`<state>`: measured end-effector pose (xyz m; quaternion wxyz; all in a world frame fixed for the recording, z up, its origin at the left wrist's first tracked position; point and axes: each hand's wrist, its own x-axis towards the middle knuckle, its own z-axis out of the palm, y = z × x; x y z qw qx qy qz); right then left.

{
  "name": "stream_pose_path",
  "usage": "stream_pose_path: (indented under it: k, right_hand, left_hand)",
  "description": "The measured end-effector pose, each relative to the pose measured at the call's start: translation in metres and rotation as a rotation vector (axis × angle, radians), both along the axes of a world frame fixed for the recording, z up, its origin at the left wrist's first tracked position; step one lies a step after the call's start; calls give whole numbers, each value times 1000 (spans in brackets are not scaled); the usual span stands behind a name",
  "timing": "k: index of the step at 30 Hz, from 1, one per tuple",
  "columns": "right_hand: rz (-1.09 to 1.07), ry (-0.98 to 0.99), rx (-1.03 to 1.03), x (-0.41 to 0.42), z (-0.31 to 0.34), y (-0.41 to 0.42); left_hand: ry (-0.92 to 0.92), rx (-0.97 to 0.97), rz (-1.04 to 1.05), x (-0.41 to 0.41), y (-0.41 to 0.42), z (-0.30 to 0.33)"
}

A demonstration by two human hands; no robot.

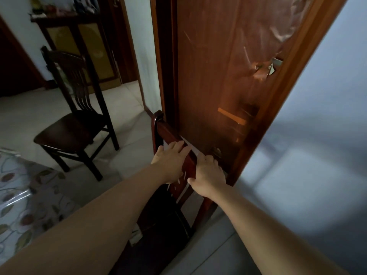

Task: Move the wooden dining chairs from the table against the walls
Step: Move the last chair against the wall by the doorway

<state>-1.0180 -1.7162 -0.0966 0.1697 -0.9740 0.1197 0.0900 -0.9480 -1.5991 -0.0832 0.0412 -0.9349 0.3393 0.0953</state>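
Risk: chair (179, 147), backrest top rail close against wooden door (228, 66), may scrape the panel if pushed further. Grip: left hand (169, 162) & right hand (207, 176) both closed over top rail, side by side. 2nd chair (79, 108) stands free on floor, left.

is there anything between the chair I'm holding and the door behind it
Nothing visible. Both hands, left hand and right hand, grip the top rail of the held chair, whose back already sits close against the wooden door. The second chair stands apart to the left, out of the way.
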Motion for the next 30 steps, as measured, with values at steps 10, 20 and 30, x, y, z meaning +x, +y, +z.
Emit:
stream_pose_path:
  k: [10, 20, 30]
  right_hand:
    - [-140, 71, 298, 44, -21, -5]
    - [-375, 290, 429, 50, -15, 6]
    - [-329, 307, 494, -1, 0, 47]
  left_hand:
    - [-146, 151, -94, 65, -24, -23]
    - [-290, 87, -293, 71, -18, -24]
    - [-309, 110, -520, 56, 27, 5]
